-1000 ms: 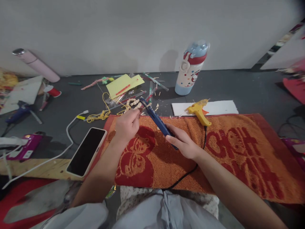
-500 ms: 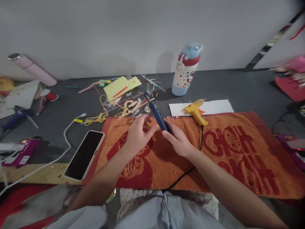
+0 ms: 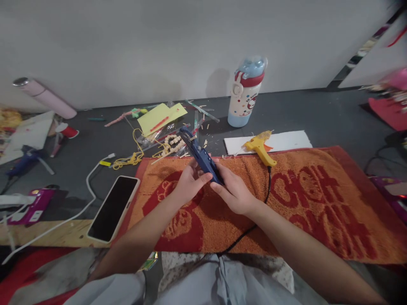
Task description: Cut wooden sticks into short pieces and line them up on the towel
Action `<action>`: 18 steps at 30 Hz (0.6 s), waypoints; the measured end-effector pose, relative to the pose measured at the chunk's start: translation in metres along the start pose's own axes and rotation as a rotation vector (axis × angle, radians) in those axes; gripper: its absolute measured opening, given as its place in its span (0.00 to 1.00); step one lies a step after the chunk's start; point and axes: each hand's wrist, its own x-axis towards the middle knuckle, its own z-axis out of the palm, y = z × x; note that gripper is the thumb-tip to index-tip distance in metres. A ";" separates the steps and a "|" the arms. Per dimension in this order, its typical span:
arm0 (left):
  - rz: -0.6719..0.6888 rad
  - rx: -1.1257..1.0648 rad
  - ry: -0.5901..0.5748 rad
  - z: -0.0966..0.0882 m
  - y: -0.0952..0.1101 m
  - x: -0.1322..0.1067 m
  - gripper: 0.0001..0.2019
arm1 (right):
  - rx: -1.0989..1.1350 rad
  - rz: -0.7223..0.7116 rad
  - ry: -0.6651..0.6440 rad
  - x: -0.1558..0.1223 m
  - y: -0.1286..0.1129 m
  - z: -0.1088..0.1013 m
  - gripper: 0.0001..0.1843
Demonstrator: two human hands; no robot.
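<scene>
Both hands are on a pair of blue hand shears (image 3: 203, 159), held tilted above the orange towel (image 3: 235, 228). The tool's dark head points away and up to the left. My left hand (image 3: 190, 182) is closed on its left side, thumb pressed on the body. Around the handle's right side wraps my right hand (image 3: 233, 190), closed, with some fingers hidden behind it. Beyond the head lies a curved chain of small pale wooden pieces (image 3: 171, 144); loose stick bits (image 3: 205, 142) are scattered next to it.
A yellow glue gun (image 3: 261, 148) rests on a white board (image 3: 292, 142), its cord crossing the towel. Behind stands a drink bottle (image 3: 244, 93). Left are a phone (image 3: 113, 208), white cable (image 3: 92, 182), yellow cord (image 3: 129, 159) and yellow paper (image 3: 159, 118).
The shears have tipped and shifted left and lower, showing more of their face. My left hand has moved from beside the tool onto it, thumb now touching. My right hand keeps its hold.
</scene>
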 end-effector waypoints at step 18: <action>-0.012 0.149 0.051 0.005 0.005 0.002 0.26 | 0.225 0.141 -0.001 0.002 -0.002 0.000 0.28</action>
